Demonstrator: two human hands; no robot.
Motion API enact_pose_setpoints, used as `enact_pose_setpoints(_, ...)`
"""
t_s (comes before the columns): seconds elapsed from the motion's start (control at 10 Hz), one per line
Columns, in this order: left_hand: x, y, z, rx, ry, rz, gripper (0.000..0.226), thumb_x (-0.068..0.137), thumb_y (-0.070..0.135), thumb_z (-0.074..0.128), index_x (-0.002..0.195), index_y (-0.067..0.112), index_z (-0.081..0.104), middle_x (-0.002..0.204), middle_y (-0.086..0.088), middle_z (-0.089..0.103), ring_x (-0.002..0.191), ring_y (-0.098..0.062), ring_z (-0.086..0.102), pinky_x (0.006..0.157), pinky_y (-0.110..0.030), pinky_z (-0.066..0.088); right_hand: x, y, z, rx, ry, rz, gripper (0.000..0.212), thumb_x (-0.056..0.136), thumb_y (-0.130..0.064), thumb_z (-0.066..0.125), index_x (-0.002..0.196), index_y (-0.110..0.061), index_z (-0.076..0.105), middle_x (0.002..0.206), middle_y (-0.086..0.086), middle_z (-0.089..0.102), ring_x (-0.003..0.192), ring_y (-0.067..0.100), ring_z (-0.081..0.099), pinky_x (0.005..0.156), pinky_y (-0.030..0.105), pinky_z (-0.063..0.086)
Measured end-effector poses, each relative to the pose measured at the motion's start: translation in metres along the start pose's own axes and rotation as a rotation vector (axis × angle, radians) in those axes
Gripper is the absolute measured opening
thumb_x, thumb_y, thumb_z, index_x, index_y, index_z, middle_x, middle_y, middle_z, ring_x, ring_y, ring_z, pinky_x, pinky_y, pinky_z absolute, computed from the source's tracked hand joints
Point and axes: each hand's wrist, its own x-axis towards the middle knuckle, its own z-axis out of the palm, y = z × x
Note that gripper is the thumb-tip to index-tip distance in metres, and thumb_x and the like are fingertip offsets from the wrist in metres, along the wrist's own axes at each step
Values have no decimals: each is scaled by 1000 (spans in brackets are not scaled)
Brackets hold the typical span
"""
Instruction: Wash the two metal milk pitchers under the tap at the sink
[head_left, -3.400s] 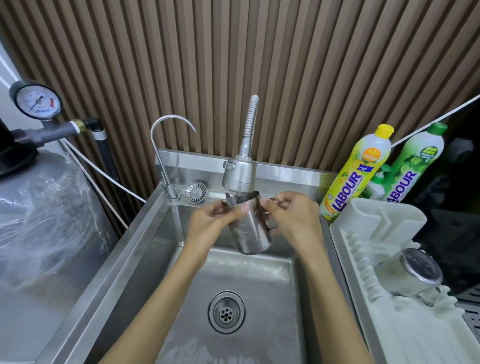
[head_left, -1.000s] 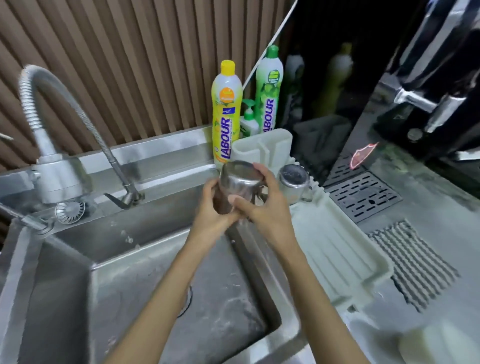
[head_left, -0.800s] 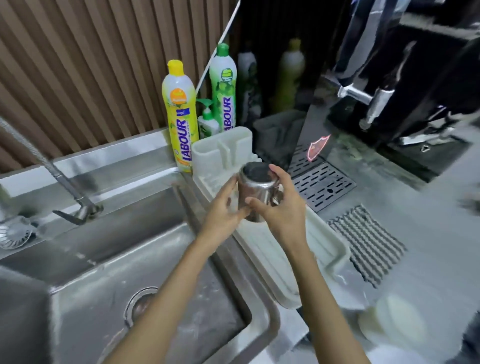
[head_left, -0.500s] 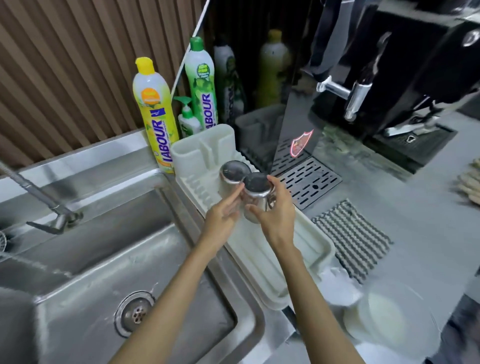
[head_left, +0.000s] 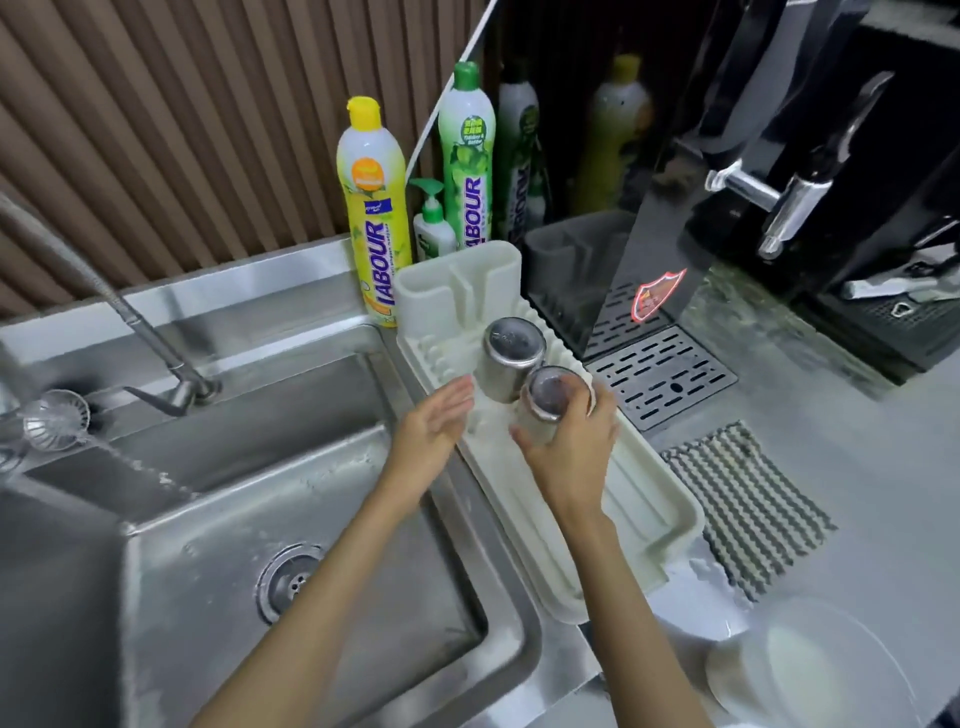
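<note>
Right hand (head_left: 566, 452) grips the near pitcher (head_left: 550, 400), fingers (head_left: 602, 413) curled round its wall. The pitcher is base-up, mouth down over the rack (head_left: 639, 499), probably so it drains. Blur hides whether it touches the ribs yet. The far pitcher (head_left: 511, 353) stands just beyond those fingers, also inverted, close against the held one; can't tell if they touch.

Left hand (head_left: 436, 421) holds nothing. Its fingers (head_left: 457, 395) are straight and loosely apart, just left of the near pitcher at the rack's edge, and it reads as a spare steadying hand.

Both pitchers are brushed steel cylinders with flat, shiny round bases. The rack is off-white plastic, ribbed, with a raised rim. The sink (head_left: 234, 457) is wet stainless steel, left of both hands.

Washing looks done. Only letting go of the near pitcher seems left.
</note>
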Motion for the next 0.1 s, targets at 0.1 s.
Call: enact_pose_setpoints(0.1, -8, 0, -47, -95, 150, -32, 46, 89, -15, 46, 126, 12, 49, 122, -7, 57, 92, 3, 65, 88, -17, 48, -5, -32, 7, 31, 63, -118, 64, 72, -29, 73, 127, -7, 47, 147, 21, 27, 141, 40, 15, 114, 52, 13)
